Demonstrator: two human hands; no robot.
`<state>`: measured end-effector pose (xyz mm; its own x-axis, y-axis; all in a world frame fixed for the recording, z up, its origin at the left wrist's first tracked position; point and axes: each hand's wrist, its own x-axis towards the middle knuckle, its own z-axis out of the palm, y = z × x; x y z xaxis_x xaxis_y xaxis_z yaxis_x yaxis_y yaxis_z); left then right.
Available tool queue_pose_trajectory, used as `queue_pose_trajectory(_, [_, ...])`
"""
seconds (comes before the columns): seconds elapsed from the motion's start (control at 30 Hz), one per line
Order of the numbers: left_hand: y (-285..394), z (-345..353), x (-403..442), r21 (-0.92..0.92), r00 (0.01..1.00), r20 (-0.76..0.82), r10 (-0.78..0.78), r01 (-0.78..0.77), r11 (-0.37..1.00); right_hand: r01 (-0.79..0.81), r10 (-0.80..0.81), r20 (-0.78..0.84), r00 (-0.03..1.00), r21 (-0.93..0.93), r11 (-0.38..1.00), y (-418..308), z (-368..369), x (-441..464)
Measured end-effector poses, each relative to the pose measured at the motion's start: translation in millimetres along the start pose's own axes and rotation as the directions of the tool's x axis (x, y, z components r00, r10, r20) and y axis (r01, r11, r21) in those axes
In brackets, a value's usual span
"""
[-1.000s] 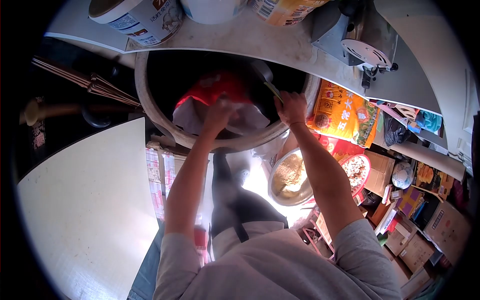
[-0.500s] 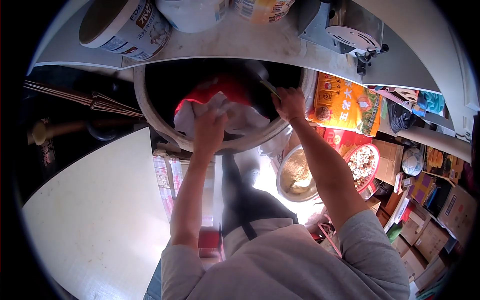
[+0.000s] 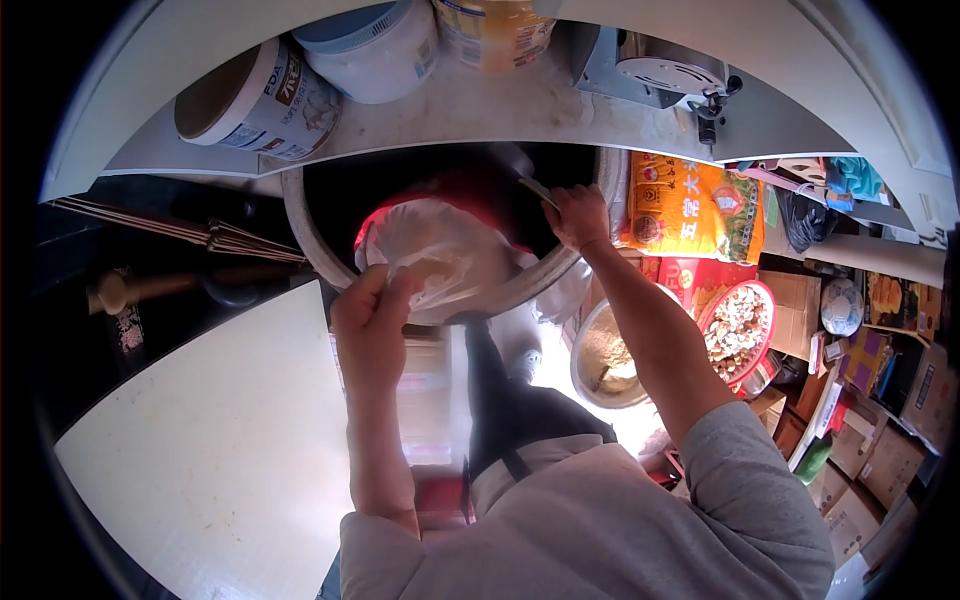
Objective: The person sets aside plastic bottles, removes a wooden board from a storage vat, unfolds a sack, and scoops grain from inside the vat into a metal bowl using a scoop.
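Observation:
A large round vat (image 3: 303, 232) stands in front of me, its inside mostly dark. A whitish translucent plastic bag with red at its far side (image 3: 445, 252) fills the near part of its mouth. My left hand (image 3: 372, 318) pinches the bag's near edge over the vat's front rim. My right hand (image 3: 578, 216), at the right rim, is closed round the yellowish-green handle of a tool (image 3: 537, 190). That tool slants into the vat; its far end is grey and blurred, so its kind is unclear.
Tubs (image 3: 265, 100) and a metal appliance (image 3: 660, 70) stand on the shelf above the vat. At right are an orange rice sack (image 3: 680, 210), a bowl of pale meal (image 3: 600, 350), a red-rimmed basket (image 3: 740, 330) and boxes. A white board (image 3: 210, 430) lies at left.
My left hand has drawn the bag toward me and down to the left, over the near rim, and the bag is spread wider. My right hand keeps the tool at the right rim.

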<state>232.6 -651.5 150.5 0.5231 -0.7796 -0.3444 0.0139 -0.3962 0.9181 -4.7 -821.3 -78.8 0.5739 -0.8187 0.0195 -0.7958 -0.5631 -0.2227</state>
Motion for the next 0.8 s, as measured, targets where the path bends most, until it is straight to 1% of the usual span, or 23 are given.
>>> queue_pose_trajectory(0.07, [14,-1,-5,-0.024,0.999,-0.027,-0.027,0.027,0.999,-0.003,0.003,0.017,1.0,-0.013,1.0,0,-3,0])
queue_pose_trajectory(0.2, [27,-4,-14,-0.091,0.996,-0.057,0.062,-0.067,0.994,-0.001,0.001,0.015,1.0,-0.02,1.0,-1,-6,0])
queue_pose_trajectory(0.3, [37,-11,-15,-0.182,0.991,-0.084,0.108,-0.122,0.976,0.009,-0.008,0.045,0.999,-0.024,1.0,1,-5,0])
queue_pose_trajectory(0.33, [41,-12,-16,-0.201,0.989,-0.099,0.106,-0.124,0.972,0.008,-0.007,0.036,0.999,-0.019,1.0,0,-5,-1])
queue_pose_trajectory(0.43, [65,-10,-12,-0.222,0.979,-0.106,0.175,-0.195,0.955,0.013,-0.013,0.014,1.0,-0.007,1.0,2,-2,0])
queue_pose_trajectory(0.5, [81,-13,-10,-0.22,0.965,-0.091,0.247,-0.261,0.94,0.018,-0.018,0.011,1.0,-0.003,1.0,2,-1,1])
queue_pose_trajectory(0.57, [102,-18,-12,-0.224,0.959,-0.077,0.274,-0.285,0.932,0.008,-0.008,0.014,1.0,-0.001,1.0,2,-3,0])
queue_pose_trajectory(0.63, [120,-27,-15,-0.207,0.948,-0.11,0.299,-0.317,0.926,-0.005,0.005,0.036,0.999,0.0,1.0,-2,-5,-6])
queue_pose_trajectory(0.7, [134,-34,-16,-0.221,0.918,-0.147,0.368,-0.393,0.893,0.003,-0.003,0.031,1.0,-0.026,1.0,0,-6,0])
queue_pose_trajectory(0.73, [144,-35,-21,-0.186,0.916,-0.188,0.354,-0.388,0.903,0.006,-0.005,0.048,0.999,-0.031,1.0,-1,-8,1])
queue_pose_trajectory(0.8, [150,-46,-28,-0.146,0.9,-0.18,0.396,-0.423,0.894,0.003,0.0,0.082,0.997,-0.034,0.999,-3,-11,0])
